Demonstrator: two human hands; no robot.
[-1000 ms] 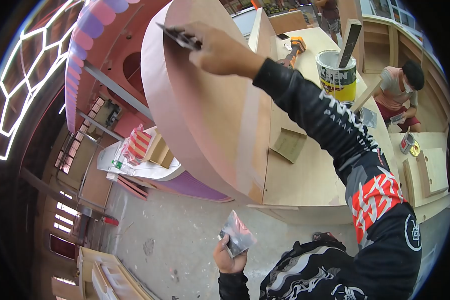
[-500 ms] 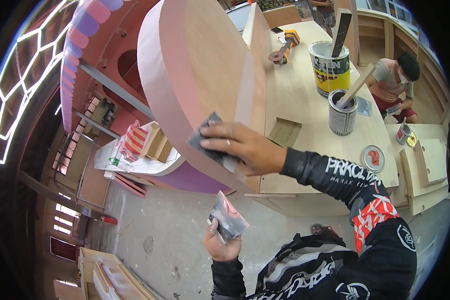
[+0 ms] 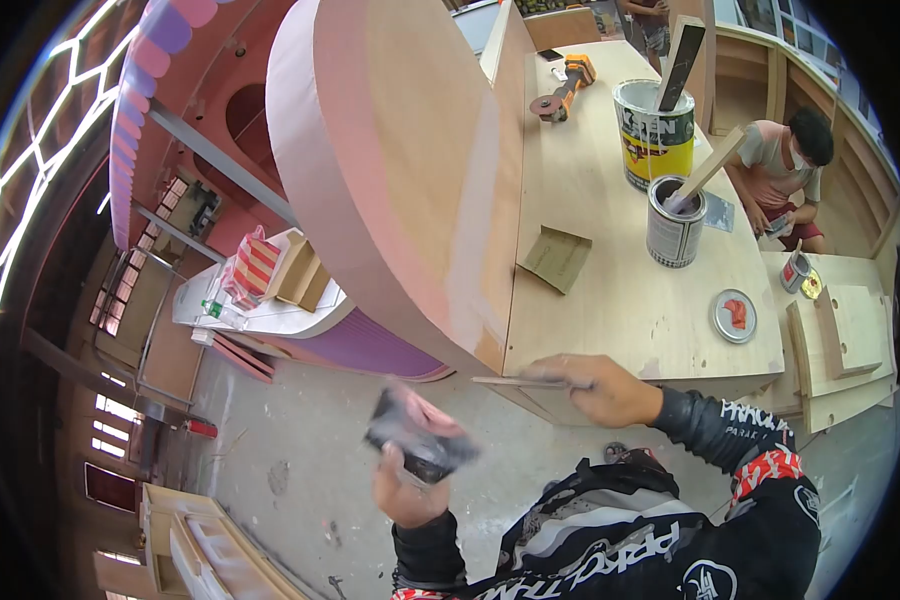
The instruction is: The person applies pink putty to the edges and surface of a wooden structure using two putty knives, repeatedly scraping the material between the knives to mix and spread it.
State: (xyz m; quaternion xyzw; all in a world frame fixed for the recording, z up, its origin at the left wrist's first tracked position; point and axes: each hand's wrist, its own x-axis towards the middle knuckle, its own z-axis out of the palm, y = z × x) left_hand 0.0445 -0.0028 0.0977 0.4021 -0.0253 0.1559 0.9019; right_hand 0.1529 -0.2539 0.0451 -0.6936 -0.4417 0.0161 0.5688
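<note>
My left hand [image 3: 408, 492], low in the head view, grips a dark, motion-blurred plate [image 3: 422, 440] with pink paste on its upper side. To the right, my right hand [image 3: 605, 390] is closed on a thin flat spreader [image 3: 505, 381], seen edge-on near the lower edge of the wooden counter. The hands are apart. Above them rises a curved panel [image 3: 410, 150] with a pink rim and a pale filler strip [image 3: 478, 220] down its wooden face.
On the counter [image 3: 620, 330] are an angle grinder [image 3: 567, 90], a large paint can [image 3: 655, 145], a smaller can [image 3: 676, 235], brown sandpaper [image 3: 556, 260] and a round lid [image 3: 734, 315]. Another person [image 3: 785, 170] sits at the right. Wood pieces [image 3: 845, 335] lie lower right.
My right hand has come away from the panel's pink rim, moving down and right with the spreader. My left hand and its plate have shifted slightly left.
</note>
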